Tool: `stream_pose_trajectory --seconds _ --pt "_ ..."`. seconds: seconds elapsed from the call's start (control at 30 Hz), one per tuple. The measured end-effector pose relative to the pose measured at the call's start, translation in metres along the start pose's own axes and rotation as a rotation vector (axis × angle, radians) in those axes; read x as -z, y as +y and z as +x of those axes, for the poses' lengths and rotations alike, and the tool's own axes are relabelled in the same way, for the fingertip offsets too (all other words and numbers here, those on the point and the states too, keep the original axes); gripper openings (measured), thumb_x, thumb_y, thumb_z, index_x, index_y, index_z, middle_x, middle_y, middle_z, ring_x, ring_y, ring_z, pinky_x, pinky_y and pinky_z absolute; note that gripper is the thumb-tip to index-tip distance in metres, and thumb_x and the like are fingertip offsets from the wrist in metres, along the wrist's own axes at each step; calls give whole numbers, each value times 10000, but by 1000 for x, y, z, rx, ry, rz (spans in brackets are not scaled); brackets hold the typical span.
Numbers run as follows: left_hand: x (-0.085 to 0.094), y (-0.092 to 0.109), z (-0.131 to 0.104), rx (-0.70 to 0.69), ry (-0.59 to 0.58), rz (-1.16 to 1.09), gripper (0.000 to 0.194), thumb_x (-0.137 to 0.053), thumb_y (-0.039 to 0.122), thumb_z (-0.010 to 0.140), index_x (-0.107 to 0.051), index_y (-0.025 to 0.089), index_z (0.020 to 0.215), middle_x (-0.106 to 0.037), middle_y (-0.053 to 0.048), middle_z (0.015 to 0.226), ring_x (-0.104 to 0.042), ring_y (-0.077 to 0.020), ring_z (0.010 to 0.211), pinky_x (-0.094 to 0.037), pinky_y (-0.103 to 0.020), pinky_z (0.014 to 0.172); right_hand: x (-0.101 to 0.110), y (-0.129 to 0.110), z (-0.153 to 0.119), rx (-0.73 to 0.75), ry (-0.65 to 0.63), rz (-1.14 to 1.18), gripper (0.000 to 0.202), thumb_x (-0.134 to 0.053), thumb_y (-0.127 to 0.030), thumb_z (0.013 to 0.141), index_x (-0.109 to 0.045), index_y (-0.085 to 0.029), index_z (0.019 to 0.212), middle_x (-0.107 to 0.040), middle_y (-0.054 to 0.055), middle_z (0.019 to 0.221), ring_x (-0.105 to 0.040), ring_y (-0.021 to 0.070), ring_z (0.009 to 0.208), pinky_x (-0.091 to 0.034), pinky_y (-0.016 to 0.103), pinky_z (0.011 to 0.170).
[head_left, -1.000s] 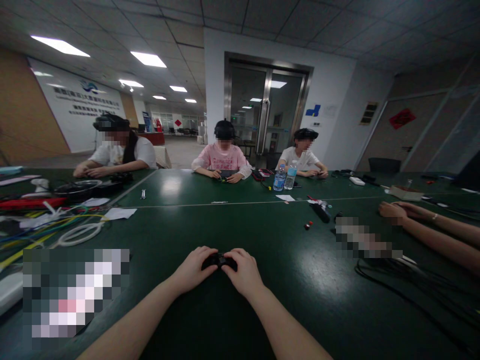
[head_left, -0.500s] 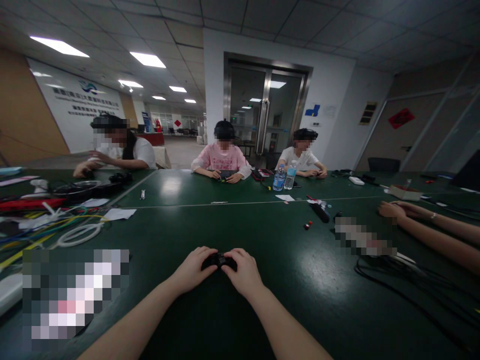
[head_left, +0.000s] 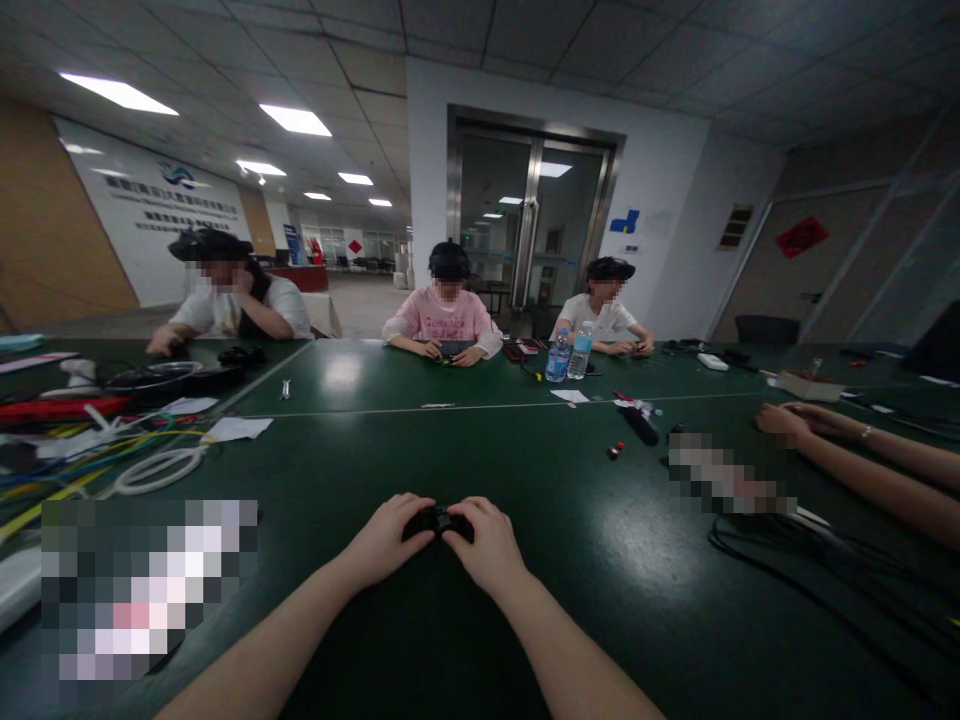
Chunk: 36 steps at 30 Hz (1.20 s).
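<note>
Near the middle front of the green table point(head_left: 525, 450), a small black device point(head_left: 442, 520) lies between my two hands. Its exact kind is hard to make out, since fingers cover both ends. My left hand point(head_left: 390, 535) is closed around its left end, thumb pressed on the near side. Around the right end, my right hand point(head_left: 484, 540) is closed the same way, with its thumb close to the middle. Both forearms rest low over the table.
Coloured cables point(head_left: 112, 470) and papers crowd the left side. Two water bottles point(head_left: 568, 355) stand mid-table. Black cords point(head_left: 787, 560) run along the right, beside another person's hands point(head_left: 787, 425). Three people wearing headgear sit opposite. A blurred-out item point(head_left: 165, 590) lies front left.
My hands and the black device stay put. At far left, the seated person has raised one hand to the head and shifted a little.
</note>
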<state>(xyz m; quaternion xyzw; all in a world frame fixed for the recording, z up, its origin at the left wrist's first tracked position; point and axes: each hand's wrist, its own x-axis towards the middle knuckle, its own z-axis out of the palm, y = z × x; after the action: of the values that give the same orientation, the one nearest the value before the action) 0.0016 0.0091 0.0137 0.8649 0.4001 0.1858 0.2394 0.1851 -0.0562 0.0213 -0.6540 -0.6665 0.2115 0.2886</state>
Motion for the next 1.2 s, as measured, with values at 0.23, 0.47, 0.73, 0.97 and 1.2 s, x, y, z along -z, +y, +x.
stream_pose_trajectory --seconds 0.23,0.47,0.73,0.97,1.2 --pt "-3 -6 1 -31 18 8 392 -542 374 803 -520 245 1172 -565 -40 1116 -503 -215 1056 -401 -377 925 -1 2 1 5 8 1 282 -572 -335 766 -591 -321 1048 -536 -15 1159 -484 190 1102 -337 370 962" --pt "-6 -11 2 -42 20 -3 395 -536 381 813 -510 247 1184 -559 -42 1125 -501 -212 1056 -402 -375 923 -1 1 0 -29 -16 0 300 -555 -347 780 -574 -327 1079 -520 -26 1188 -469 186 1127 -341 364 972" --pt "-3 -7 1 -38 14 -9 386 -529 374 816 -510 249 1181 -559 -43 1126 -503 -213 1050 -409 -376 913 0 -2 -1 -45 -9 16 291 -563 -333 773 -584 -327 1063 -527 -21 1190 -473 211 1130 -368 388 958" --pt "-4 -9 1 -55 26 1 388 -538 371 813 -513 241 1177 -565 -39 1112 -507 -205 1043 -407 -361 912 0 -1 0 -17 -5 8 288 -562 -328 775 -588 -316 1062 -533 -10 1172 -483 201 1112 -357 381 959" --pt "-7 -13 2 -67 38 -3 387 -540 382 814 -511 251 1177 -563 -40 1120 -506 -208 1049 -403 -369 915 0 0 0 -27 -1 9 279 -563 -335 774 -587 -327 1053 -528 -24 1174 -479 188 1113 -347 373 962"
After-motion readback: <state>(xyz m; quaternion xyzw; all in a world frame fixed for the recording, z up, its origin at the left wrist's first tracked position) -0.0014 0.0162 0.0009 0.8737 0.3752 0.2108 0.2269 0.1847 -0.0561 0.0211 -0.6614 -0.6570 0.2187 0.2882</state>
